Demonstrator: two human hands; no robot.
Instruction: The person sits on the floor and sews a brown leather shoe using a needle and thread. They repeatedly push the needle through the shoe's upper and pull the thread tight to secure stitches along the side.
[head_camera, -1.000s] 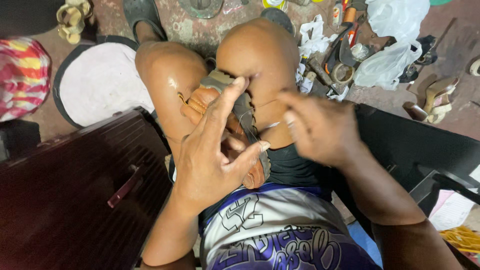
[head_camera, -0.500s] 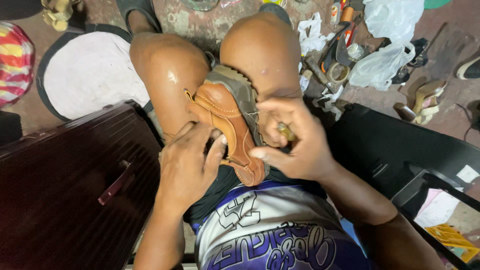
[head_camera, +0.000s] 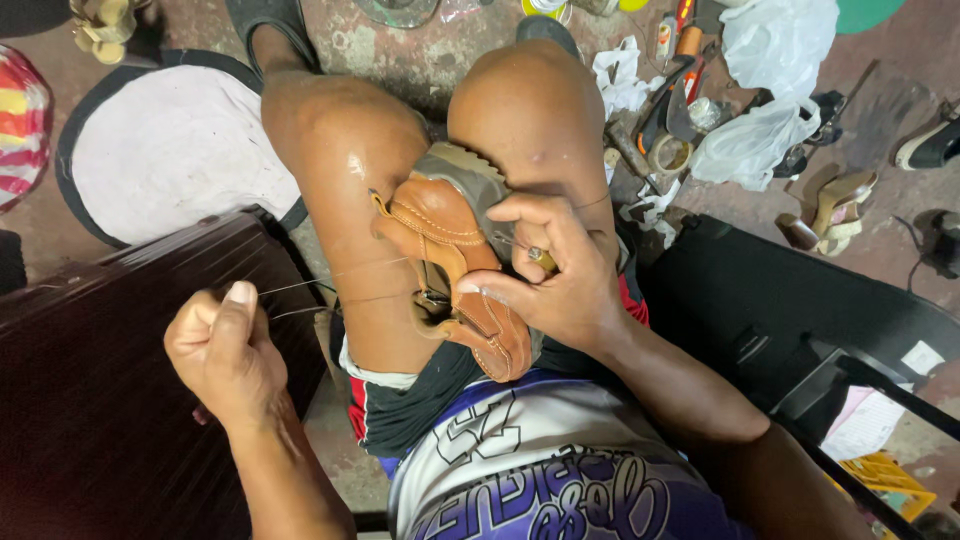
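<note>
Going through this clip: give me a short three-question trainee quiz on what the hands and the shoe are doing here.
1. True or false: the brown shoe lies on the floor beside the knees.
2. What does the left hand pull? A) a plastic bag B) thread C) a hammer
3. Fill in: the right hand presses on the shoe and pinches a small ____ tool.

Key
1. False: it is clamped between the knees.
2. B: thin thread runs taut from the fist to the shoe.
3. Awl-like, wooden-handled; its tip is hidden.
</note>
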